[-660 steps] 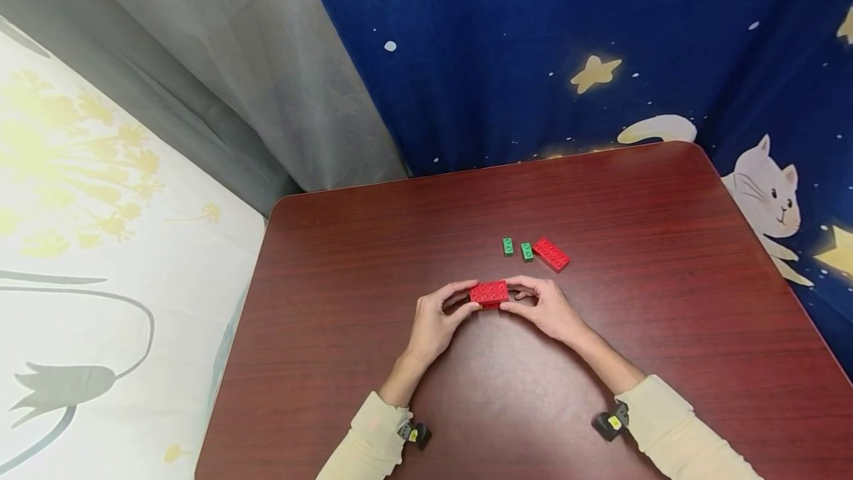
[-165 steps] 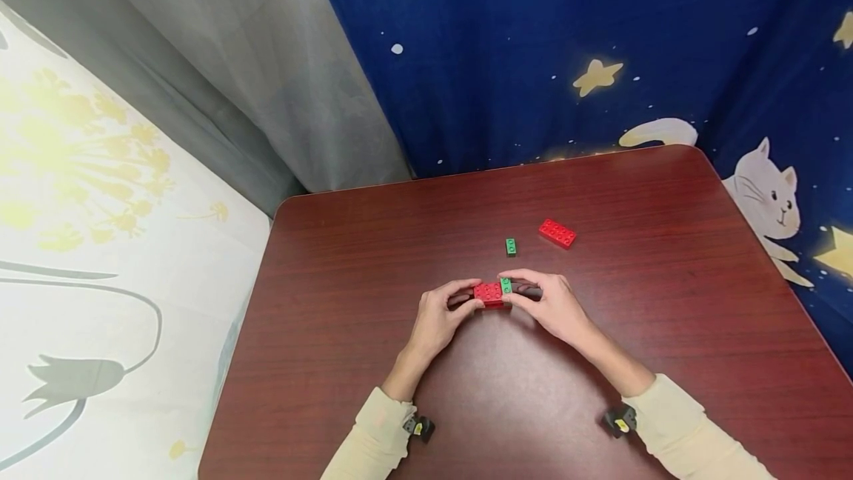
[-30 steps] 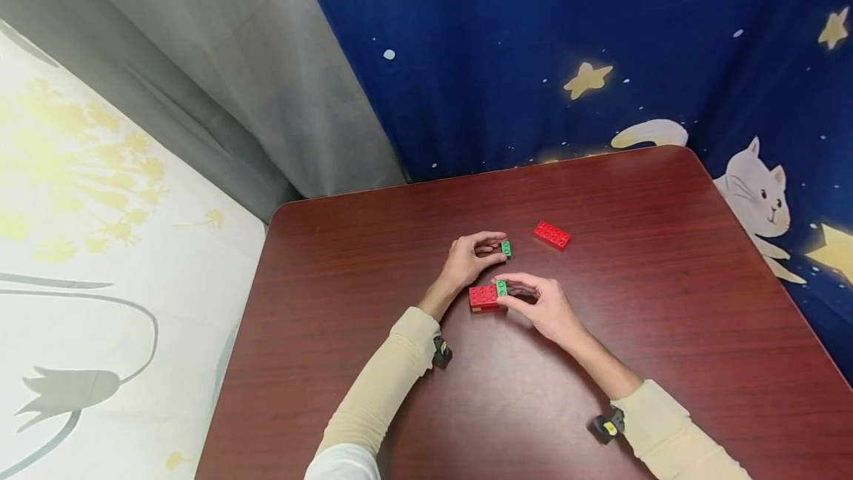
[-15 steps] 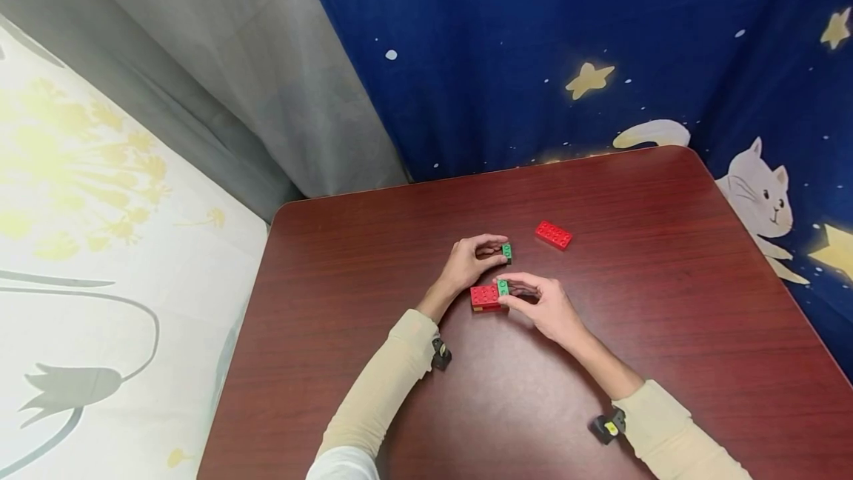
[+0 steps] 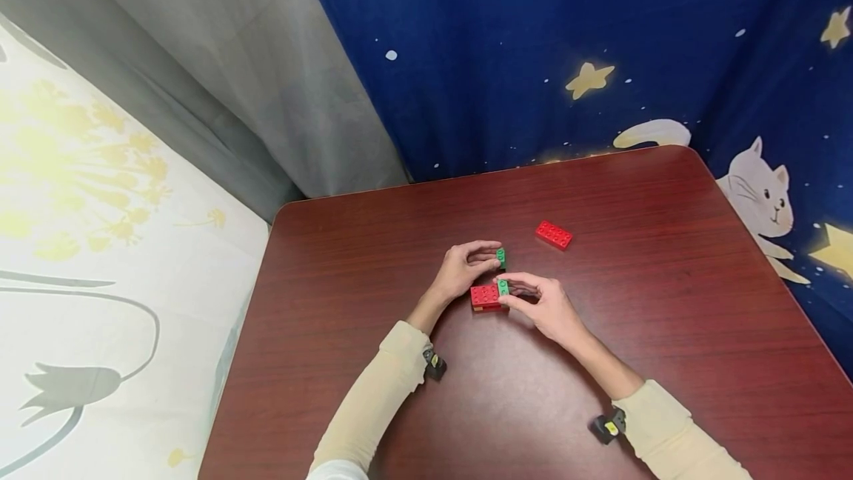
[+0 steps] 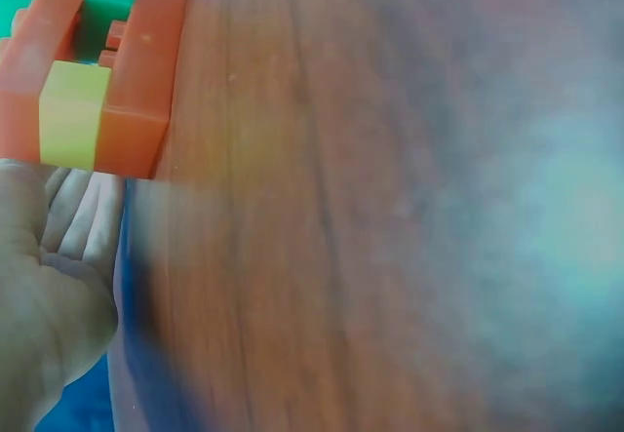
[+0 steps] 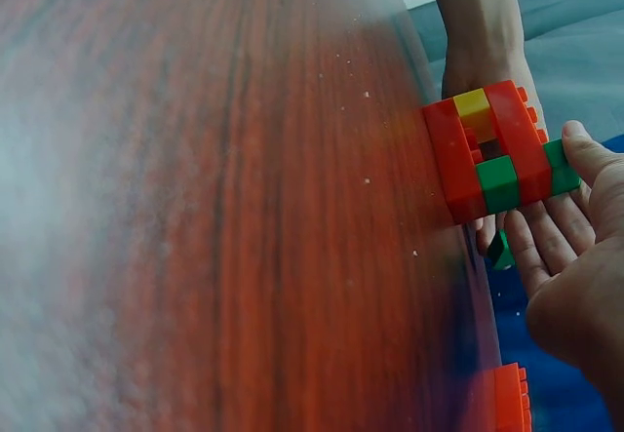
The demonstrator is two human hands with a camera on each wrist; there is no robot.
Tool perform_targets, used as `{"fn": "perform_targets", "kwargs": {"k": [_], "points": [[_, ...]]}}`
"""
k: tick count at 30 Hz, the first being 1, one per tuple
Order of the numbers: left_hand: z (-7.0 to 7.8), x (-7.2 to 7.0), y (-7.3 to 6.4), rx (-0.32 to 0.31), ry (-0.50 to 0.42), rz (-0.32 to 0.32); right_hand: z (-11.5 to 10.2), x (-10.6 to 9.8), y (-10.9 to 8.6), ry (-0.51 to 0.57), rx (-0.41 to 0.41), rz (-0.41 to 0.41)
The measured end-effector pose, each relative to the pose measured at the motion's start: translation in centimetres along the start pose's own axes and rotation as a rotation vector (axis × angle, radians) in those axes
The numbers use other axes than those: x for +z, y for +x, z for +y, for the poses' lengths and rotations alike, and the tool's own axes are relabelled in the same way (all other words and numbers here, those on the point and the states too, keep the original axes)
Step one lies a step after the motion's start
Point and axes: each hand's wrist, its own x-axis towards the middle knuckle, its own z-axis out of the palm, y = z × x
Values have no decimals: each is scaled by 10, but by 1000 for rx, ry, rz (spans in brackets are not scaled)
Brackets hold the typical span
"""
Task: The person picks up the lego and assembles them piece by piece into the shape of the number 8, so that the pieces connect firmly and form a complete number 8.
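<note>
Left hand (image 5: 460, 270), at 11 o'clock of the red stack (image 5: 484, 296), pinches a loose green brick (image 5: 501, 258); the stack blocks its fingertips in the left wrist view. Right hand (image 5: 549, 307), at 3 o'clock, pinches the top green brick (image 5: 503, 287) on the stack's 3 o'clock end, partly covered by fingers. Yellow block (image 7: 473, 112) and lower green block (image 7: 498, 184) sit between red layers. Spare red brick (image 5: 554, 235) at 2 o'clock, cut off in the right wrist view.
</note>
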Motion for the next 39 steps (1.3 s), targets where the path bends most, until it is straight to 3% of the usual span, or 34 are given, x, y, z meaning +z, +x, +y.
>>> {"fn": "perform_targets", "kwargs": {"k": [5, 11, 28, 39], "points": [[4, -5, -11, -4, -28, 30, 21, 1, 2, -23, -3, 8], [5, -12, -26, -17, -79, 42, 28, -1, 2, -18, -23, 4], [16, -31, -61, -22, -128, 62, 25, 0, 1, -1, -38, 6], [20, -30, -78, -11, -131, 51, 26, -1, 0, 7, -25, -3]]}}
